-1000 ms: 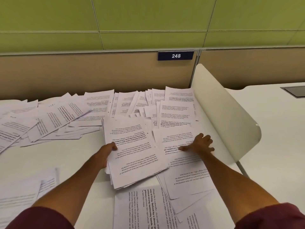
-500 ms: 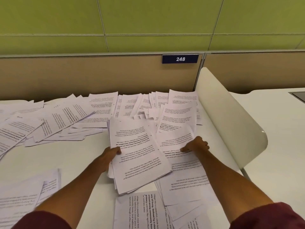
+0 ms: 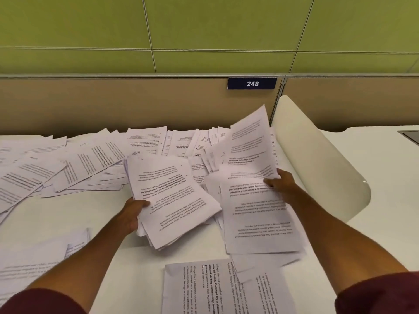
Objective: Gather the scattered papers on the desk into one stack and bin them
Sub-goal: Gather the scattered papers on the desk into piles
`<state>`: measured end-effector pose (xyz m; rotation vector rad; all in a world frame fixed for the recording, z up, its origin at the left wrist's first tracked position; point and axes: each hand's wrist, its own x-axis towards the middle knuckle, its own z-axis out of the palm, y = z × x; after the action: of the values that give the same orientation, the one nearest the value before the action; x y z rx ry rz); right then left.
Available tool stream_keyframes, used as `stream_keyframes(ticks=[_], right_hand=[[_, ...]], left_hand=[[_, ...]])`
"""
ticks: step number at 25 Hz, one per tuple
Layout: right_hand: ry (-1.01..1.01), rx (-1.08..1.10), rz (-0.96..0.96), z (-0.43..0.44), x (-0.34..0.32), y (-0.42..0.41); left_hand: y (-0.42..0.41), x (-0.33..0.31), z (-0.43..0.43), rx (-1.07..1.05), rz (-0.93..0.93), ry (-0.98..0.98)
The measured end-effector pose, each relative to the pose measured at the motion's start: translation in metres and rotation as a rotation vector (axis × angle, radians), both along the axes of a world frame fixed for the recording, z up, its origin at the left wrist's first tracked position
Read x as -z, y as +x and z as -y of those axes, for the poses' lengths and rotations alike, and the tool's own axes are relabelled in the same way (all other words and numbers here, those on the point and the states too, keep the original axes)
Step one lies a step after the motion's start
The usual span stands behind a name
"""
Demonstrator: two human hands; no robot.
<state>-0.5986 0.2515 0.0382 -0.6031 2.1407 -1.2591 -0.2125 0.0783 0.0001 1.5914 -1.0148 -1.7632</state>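
Head view looks down on a white desk top (image 3: 68,214) littered with white printed paper sheets. Left hand (image 3: 130,215) grips a thick stack of white printed sheets (image 3: 172,198) at its left edge, thumb on top and fingers curled under; the stack is tilted, its near corner hanging just over the desk, edges unevenly fanned. Right hand (image 3: 280,182) is closed on a few loose printed sheets (image 3: 251,141) at their right edge, thumb on top, and the far ends of these rise off the desk towards the partition, a little blurred. Another white printed sheet (image 3: 260,220) lies flat under the right forearm, just beside the held stack and partly overlapped by the raised sheets. Scattered white sheets (image 3: 74,164) cover the far left of the desk in overlapping layers, more lie along the back edge (image 3: 181,141), a small pile sits at the near left (image 3: 34,264), and further printed sheets lie at the near edge (image 3: 215,288) between the forearms. Curved cream divider panel (image 3: 317,159) stands to the right of the papers, separating off a second white desk surface (image 3: 385,177). Tan partition wall (image 3: 113,103) runs behind, carrying a dark blue number plate reading 248 (image 3: 252,83), with green wall panels (image 3: 204,30) above. Dark red sleeves (image 3: 40,302) show at both lower corners.
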Motion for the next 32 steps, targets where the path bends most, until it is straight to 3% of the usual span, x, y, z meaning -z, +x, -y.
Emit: stream_keyframes(ticks=[6, 10, 12, 15, 18, 20, 22, 24, 27, 32], right_hand=[[-0.250, -0.087, 0.438, 0.005, -0.041, -0.012], [-0.207, -0.253, 0.570, 0.016, -0.055, -0.001], [-0.127, -0.296, 0.536, 0.025, -0.048, 0.011], [0.120, -0.418, 0.273, 0.033, -0.020, 0.042], [0.311, -0.624, 0.166, 0.034, 0.012, 0.076], [0.330, -0.675, 0.290, 0.035, 0.023, 0.089], [0.327, -0.734, 0.402, 0.036, 0.022, 0.097], [0.320, -0.785, 0.419, 0.037, 0.017, 0.101], [0.364, -0.820, 0.290, 0.039, 0.014, 0.106], [0.355, -0.696, 0.021, 0.048, 0.026, 0.116]], left_hand=[[0.011, -0.005, 0.009, -0.044, -0.008, 0.013], [0.004, -0.010, 0.005, 0.037, -0.059, 0.021], [-0.002, -0.012, 0.002, 0.095, -0.070, 0.042], [-0.011, -0.017, -0.009, 0.113, -0.039, 0.142], [-0.013, -0.011, -0.012, 0.108, -0.212, 0.253], [-0.015, -0.006, -0.011, 0.161, -0.225, 0.213], [-0.019, 0.000, -0.011, 0.179, -0.124, 0.122], [-0.021, 0.004, -0.012, 0.165, -0.095, 0.062], [-0.018, 0.012, -0.015, 0.234, -0.176, 0.041], [-0.019, 0.018, -0.021, 0.177, -0.129, -0.095]])
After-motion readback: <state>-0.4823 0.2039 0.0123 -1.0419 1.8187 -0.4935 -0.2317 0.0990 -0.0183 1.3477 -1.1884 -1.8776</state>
